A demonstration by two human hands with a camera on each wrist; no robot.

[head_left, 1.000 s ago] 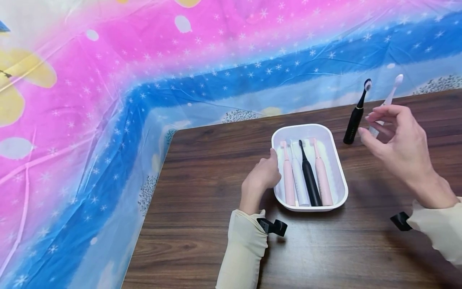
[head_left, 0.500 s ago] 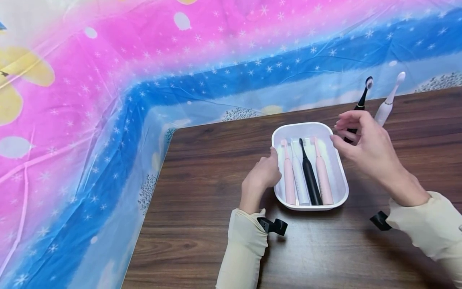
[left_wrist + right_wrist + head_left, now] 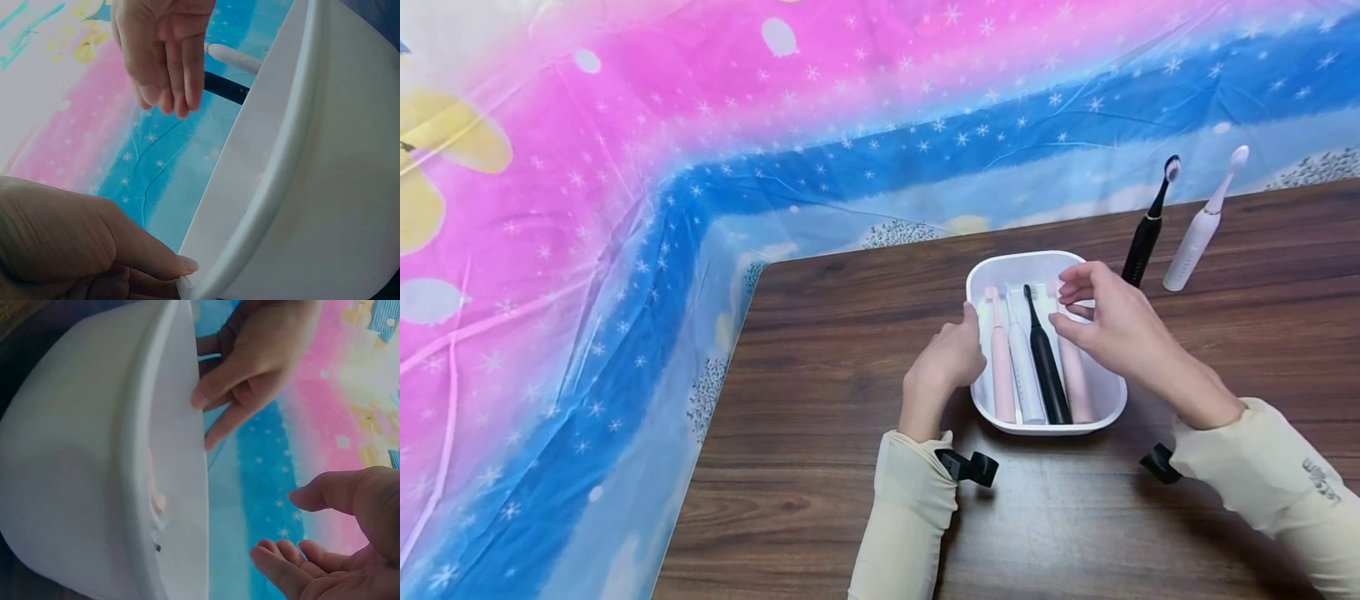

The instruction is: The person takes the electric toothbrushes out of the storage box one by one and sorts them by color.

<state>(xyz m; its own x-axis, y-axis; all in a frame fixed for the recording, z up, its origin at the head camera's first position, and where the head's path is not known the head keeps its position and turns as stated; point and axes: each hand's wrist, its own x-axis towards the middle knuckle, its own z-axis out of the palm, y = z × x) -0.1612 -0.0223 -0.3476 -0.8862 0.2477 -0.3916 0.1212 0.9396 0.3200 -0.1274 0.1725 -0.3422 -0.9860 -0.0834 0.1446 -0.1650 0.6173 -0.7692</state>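
We are holding the white tub (image 3: 1026, 265) with our left hand (image 3: 943, 358). Its thumb is resting on the left rim and its fingers are curling down the outside, so it is pinching the edge. Our right hand (image 3: 1108, 321) is hanging over the right side of the tub. Its fingers are bending a little, the thumb is sitting apart from them, and it is grasping nothing.

Inside the tub, four toothbrushes are lying side by side, and their heads are pointing to the far end. From left to right, we are seeing a pink toothbrush (image 3: 1003, 375), a white toothbrush (image 3: 1026, 371), a black toothbrush (image 3: 1048, 375) and a second pink toothbrush (image 3: 1075, 383). The right hand is hiding part of that last one, up near its head.

Just past the right hand, a standing black toothbrush (image 3: 1144, 242) is showing its top, while the hand is covering its bottom. Near it, on the right, a standing white toothbrush (image 3: 1195, 246) is resting on its end on the brown table (image 3: 820, 383). The tub is sitting on this table too. Behind everything, a pink and blue cloth (image 3: 820, 100) with snowflakes is hanging. We are wearing cream sleeves (image 3: 910, 517).
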